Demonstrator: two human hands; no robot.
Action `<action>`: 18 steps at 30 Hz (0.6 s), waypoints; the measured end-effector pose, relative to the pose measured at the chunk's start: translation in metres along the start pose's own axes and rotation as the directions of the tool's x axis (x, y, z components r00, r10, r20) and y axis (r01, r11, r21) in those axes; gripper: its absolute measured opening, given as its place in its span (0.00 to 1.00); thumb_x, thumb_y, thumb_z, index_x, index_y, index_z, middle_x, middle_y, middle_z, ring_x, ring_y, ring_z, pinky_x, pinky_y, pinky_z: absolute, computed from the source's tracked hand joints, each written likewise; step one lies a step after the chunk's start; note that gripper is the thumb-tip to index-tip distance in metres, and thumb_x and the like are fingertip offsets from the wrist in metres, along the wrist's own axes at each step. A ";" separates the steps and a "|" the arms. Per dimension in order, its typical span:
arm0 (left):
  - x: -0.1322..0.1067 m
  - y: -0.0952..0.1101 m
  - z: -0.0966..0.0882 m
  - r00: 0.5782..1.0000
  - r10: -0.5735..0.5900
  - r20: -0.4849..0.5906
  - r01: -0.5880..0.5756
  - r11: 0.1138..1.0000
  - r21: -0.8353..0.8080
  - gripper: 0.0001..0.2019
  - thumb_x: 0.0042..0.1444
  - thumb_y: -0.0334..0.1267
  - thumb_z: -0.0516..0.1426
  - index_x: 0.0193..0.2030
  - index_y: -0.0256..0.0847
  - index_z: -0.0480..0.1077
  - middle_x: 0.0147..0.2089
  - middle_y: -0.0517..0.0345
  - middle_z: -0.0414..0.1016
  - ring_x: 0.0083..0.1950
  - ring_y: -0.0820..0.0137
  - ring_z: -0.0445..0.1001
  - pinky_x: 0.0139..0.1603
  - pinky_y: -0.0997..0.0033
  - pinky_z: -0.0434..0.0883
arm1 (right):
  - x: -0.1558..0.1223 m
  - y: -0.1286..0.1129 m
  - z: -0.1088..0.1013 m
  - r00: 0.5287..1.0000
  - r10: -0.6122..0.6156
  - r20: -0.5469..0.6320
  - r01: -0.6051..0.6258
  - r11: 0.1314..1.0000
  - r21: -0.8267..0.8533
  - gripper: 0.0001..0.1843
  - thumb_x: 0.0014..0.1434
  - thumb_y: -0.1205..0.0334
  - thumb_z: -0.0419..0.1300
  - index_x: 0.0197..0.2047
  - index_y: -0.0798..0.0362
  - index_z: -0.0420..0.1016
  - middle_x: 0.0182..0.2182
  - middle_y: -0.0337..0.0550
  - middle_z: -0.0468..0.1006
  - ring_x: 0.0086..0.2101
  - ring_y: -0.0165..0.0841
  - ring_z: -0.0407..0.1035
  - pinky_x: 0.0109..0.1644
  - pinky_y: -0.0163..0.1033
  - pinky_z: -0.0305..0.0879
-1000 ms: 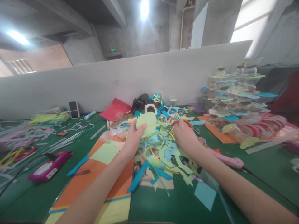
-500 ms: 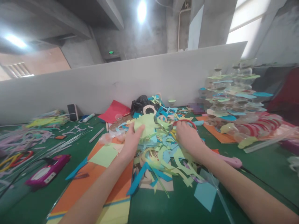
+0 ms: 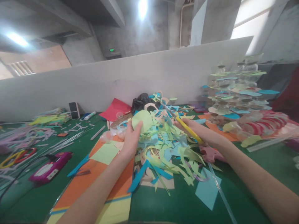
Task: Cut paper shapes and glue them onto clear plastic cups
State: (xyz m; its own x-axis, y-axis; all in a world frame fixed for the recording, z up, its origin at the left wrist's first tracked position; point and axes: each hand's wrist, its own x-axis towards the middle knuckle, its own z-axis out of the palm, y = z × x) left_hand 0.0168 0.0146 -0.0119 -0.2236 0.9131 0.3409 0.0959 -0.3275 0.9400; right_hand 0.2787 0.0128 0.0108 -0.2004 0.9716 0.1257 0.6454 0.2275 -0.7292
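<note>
Now the right hand (image 3: 198, 130) is up out of the scrap pile (image 3: 163, 149), fingers closed round yellow-handled scissors (image 3: 187, 129) whose blades point over the heap toward the partition (image 3: 93, 84). The left hand (image 3: 130, 140) keeps its pinch on a pale green disc (image 3: 143, 119), held just above the scraps, left of the blades, over the green table (image 3: 163, 205).

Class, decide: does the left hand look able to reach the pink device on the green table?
Probably yes: the pink device lies in the open, only flat paper between, though the left hand holds a green paper disc.
</note>
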 end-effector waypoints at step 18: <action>-0.008 0.009 0.009 1.000 -0.001 -0.007 0.001 0.998 0.069 0.19 0.59 0.47 0.59 0.54 0.42 0.69 0.55 0.48 0.78 0.56 0.57 0.75 0.52 0.62 0.72 | -0.012 -0.020 0.008 0.957 -0.016 0.291 0.035 0.998 -0.058 0.24 0.58 0.36 0.56 0.44 0.48 0.67 0.40 0.43 0.76 0.40 0.43 0.71 0.41 0.44 0.66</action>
State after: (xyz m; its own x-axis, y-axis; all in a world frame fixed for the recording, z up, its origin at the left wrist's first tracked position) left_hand 0.0282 0.0062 -0.0063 -0.2300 0.9118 0.3403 0.1627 -0.3087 0.9371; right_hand 0.2623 -0.0039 0.0184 -0.4168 0.9068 -0.0637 0.6797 0.2643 -0.6842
